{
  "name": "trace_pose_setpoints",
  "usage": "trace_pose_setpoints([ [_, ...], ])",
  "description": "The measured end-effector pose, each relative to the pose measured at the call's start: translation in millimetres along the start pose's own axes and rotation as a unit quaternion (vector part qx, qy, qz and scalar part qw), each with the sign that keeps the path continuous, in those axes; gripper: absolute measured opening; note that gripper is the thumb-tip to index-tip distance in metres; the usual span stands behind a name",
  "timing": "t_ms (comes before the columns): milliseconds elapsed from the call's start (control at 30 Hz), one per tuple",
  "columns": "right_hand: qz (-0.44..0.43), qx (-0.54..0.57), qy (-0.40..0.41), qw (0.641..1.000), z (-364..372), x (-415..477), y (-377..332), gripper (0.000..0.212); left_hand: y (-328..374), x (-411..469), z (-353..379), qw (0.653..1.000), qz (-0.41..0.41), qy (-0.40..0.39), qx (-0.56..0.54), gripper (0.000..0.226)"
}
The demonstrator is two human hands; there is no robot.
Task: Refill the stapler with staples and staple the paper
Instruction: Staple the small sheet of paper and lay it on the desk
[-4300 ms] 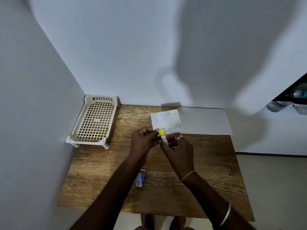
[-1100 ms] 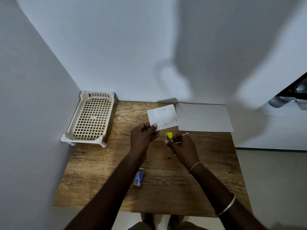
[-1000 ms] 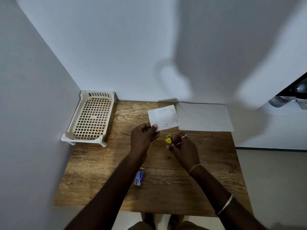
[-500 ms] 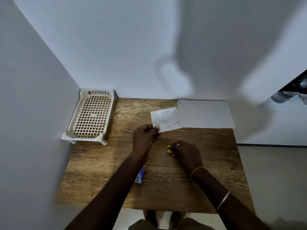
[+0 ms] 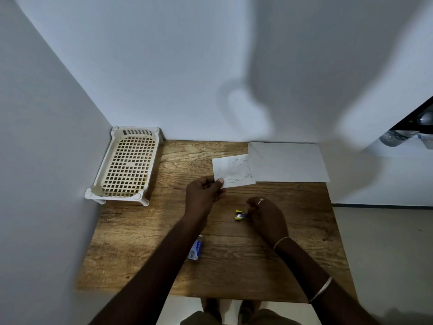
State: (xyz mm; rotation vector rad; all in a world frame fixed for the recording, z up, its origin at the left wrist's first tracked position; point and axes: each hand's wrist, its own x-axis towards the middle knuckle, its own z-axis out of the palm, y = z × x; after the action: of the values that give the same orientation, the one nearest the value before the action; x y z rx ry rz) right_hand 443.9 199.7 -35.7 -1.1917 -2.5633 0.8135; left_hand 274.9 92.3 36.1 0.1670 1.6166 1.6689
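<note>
At frame centre, left hand (image 5: pixel 203 195) fingers pinch the small white paper slip (image 5: pixel 233 170); right hand (image 5: pixel 267 216) fingers clasp the tiny yellow stapler (image 5: pixel 240 215) on the wooden worktop (image 5: pixel 234 266): release it gently, upright.

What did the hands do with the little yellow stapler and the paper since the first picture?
The hands came apart. The right hand carried the yellow stapler down onto the wooden table and rests at its end; whether it grips it is unclear. The left hand kept the small paper pinched by its corner. The staple box, basket and large sheet stayed put.
</note>
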Motion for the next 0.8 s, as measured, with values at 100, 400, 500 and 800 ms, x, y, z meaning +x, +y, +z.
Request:
trace_pose_setpoints([
  [100, 0.131, 0.243, 0.074, 0.958, -19, 9, -18, 0.016, 2, 1, -1, 1.000, 0.009, -0.003, 0.006, 0.017],
  [400, 0.188, 0.512, 0.029, 0.838, -58, 27, -55, 0.022, 9, 6, 1, 0.999, 0.020, -0.020, 0.019, 0.012],
  [500, 0.192, 0.523, 0.033, 0.830, -56, 28, -54, 0.012, 9, 8, 1, 0.999, 0.019, -0.017, 0.019, 0.025],
  [800, 0.214, 0.545, 0.038, 0.810, -51, 35, -53, 0.017, 3, 18, 1, 0.999, 0.028, -0.011, 0.016, 0.029],
])
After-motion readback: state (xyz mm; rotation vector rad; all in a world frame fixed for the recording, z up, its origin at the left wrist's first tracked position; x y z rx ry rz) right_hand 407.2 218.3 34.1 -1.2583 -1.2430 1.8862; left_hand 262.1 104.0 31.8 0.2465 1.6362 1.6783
